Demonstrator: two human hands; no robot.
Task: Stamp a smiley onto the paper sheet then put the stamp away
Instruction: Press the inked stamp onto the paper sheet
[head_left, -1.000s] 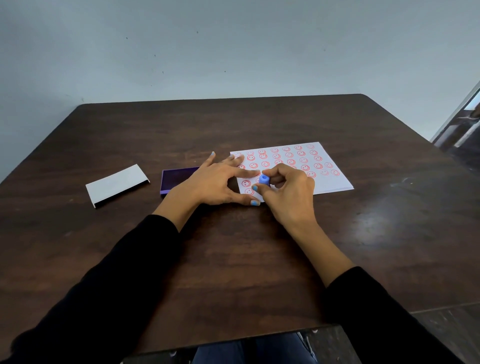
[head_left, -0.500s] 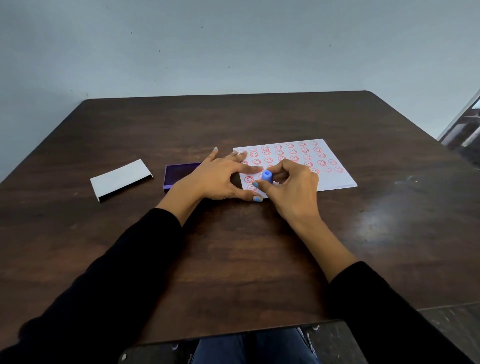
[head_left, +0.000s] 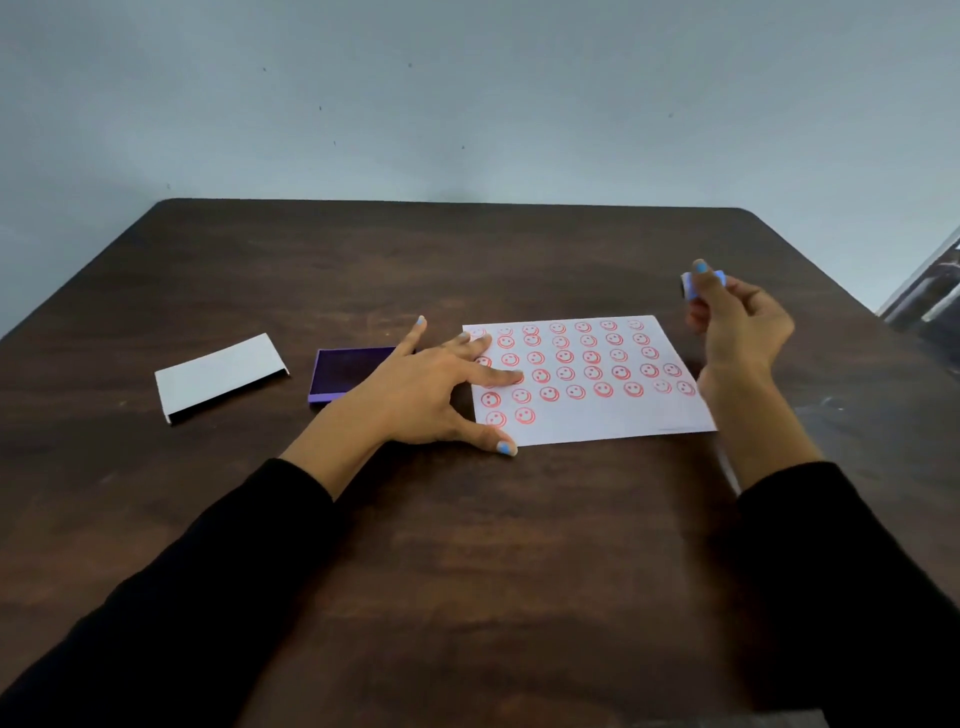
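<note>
A white paper sheet (head_left: 613, 415) covered with several rows of red smileys lies on the dark wooden table (head_left: 467, 545). My left hand (head_left: 426, 389) rests flat with spread fingers on the sheet's left edge. My right hand (head_left: 737, 332) is raised above the table, past the sheet's right edge, and pinches the small blue stamp (head_left: 693, 286) between thumb and fingers. The stamp is partly hidden by my thumb.
A purple ink pad (head_left: 345, 371) lies open just left of my left hand. A white lid (head_left: 221, 376) lies further left. The table's right edge and a dark floor area show at the far right.
My right hand has lifted the stamp off the sheet's lower left and carried it up and to the right, beyond the sheet. My left hand stays pressed on the sheet.
</note>
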